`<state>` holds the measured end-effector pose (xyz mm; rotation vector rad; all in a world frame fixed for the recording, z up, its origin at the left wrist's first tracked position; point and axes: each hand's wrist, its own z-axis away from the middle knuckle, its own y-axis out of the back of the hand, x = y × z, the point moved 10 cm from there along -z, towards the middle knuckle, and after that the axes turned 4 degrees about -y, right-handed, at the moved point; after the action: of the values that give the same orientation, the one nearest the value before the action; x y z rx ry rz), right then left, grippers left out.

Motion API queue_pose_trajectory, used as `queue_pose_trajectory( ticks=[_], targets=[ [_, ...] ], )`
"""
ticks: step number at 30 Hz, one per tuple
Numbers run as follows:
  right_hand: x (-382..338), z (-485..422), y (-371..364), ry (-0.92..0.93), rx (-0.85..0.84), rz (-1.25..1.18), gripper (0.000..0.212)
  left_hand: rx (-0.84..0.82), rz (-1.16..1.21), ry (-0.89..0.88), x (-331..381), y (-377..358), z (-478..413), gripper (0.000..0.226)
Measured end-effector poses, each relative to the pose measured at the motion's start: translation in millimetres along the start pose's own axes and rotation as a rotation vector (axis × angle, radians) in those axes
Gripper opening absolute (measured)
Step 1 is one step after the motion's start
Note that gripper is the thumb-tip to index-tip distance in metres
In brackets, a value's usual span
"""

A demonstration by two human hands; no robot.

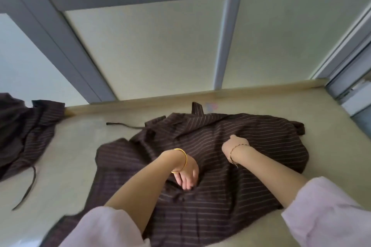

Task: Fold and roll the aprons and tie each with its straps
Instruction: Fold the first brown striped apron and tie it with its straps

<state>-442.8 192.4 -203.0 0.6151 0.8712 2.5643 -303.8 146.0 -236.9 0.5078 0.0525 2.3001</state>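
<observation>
Striped apron [220, 196], rumpled at the middle of the surface [70, 146]. We see the left hand [185, 176] press its fingers, held together, onto the cloth. The right hand [233, 147] hides its fingers, so we cannot tell its grip. Unsmoothed wrinkles may be folded in, and the loose strap [124, 125] may be trapped.

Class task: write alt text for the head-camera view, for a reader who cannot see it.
A person's left hand and right hand rest on a dark striped apron spread over a beige surface, the right hand's fingers hidden from view. A second apron lies heaped at the far left, before frosted window panels.
</observation>
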Motion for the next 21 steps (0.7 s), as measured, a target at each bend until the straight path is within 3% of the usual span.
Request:
queue_pose_trajectory(
  ticks=[1,3,5,7,9,12,15,19,21],
  targets=[
    [-2,4,0,0.004,-0.06,0.057,0.046,-0.014,0.094,-0.039,4,-4,0,0.025],
    [-8,5,20,0.009,-0.028,0.063,0.041,0.111,0.185,-0.071,2,17,2,0.025],
    [-22,-2,68,0.036,0.236,-0.112,0.037,0.425,0.09,-0.041,-16,66,13,0.023],
    [-47,-4,108,0.174,0.496,-0.224,0.043,0.742,-0.052,0.044,-40,113,37,0.016],
    [-78,-11,124,0.313,0.589,-0.143,0.05,0.904,-0.072,0.128,-66,134,54,0.021],
    [-95,-20,132,0.337,0.669,-0.099,0.031,1.021,-0.092,0.145,-88,144,63,0.046],
    [-76,-17,150,0.323,0.79,-0.31,0.01,1.093,-0.164,0.051,-89,155,64,0.059],
    [-6,-5,171,0.117,0.932,-0.677,0.016,1.127,-0.163,-0.063,-78,179,72,0.03],
    [27,-3,171,-0.03,0.974,-0.769,0.016,1.219,-0.074,-0.121,-77,195,88,0.023]
  ],
)
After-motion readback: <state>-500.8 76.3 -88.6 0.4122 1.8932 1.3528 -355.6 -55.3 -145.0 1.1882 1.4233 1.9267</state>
